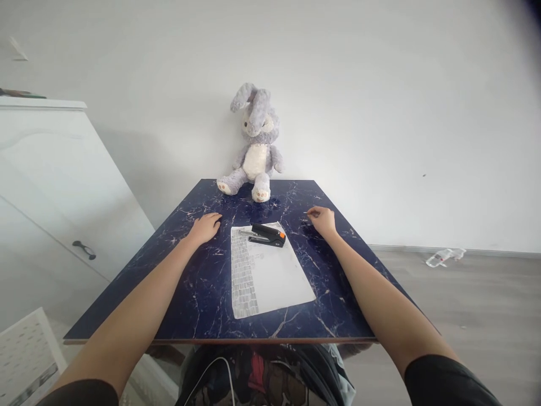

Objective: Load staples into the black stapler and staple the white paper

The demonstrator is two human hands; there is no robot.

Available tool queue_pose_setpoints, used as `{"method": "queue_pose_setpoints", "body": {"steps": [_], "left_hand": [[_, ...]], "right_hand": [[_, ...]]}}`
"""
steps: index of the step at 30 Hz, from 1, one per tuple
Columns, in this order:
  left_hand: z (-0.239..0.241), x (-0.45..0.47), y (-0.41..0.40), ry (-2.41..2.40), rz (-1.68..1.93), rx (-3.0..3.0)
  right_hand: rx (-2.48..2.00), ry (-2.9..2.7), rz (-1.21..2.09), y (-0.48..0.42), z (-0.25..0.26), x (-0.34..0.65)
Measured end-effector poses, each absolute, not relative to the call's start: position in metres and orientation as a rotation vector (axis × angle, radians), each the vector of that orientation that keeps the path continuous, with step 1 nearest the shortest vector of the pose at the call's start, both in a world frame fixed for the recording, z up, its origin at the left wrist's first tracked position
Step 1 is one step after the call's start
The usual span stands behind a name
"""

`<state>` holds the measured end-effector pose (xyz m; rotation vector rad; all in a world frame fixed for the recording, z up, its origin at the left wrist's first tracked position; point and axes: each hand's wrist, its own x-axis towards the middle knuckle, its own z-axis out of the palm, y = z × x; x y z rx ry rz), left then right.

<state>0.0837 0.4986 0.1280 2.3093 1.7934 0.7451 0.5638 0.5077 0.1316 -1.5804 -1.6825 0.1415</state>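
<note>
My left hand [205,227] lies flat on the blue marbled table [211,282], fingers stretched out and holding nothing. On the other side, my right hand [322,220] rests on the tabletop with its fingers pinched together; a tiny pale tip shows at the fingertips, too small to name. Between the hands are sheets of paper [283,282], printed with rows of marks along the left side. A black stapler [268,235] with an orange patch lies across the top of the paper, its jaws apart. Neither hand touches the stapler or paper.
A grey plush rabbit [256,146] sits at the table's far edge against the white wall. To the left stands a white cabinet [54,169] with a dark handle. A clear plastic item [443,257] lies on the floor at right. A white cable [228,366] crosses my lap.
</note>
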Motion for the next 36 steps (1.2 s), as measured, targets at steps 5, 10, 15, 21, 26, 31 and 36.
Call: {"method": "queue_pose_setpoints", "body": {"steps": [5,10,15,21,26,31,36], "left_hand": [[0.135,0.083,0.500,1.788,0.828,2.342],[0.136,0.085,0.499,1.813,0.897,2.333],[0.139,0.091,0.495,1.787,0.968,2.346],[0.158,0.119,0.475,1.468,1.102,2.385],[0.168,0.152,0.449,1.148,1.062,2.421],[0.167,0.166,0.442,1.134,0.987,2.416],[0.165,0.163,0.447,1.183,0.964,2.405]], "right_hand": [[-1.656,-1.769,0.042,0.512,0.126,0.562],[-1.708,-1.872,0.020,0.514,0.123,0.559],[-1.719,-1.897,0.001,0.509,0.126,0.556],[-1.663,-1.894,-0.047,0.502,0.135,0.550],[-1.202,-1.991,0.033,0.479,0.150,0.515],[-0.935,-2.098,0.266,0.449,0.156,0.472],[-0.816,-2.290,0.262,0.441,0.150,0.457]]}}
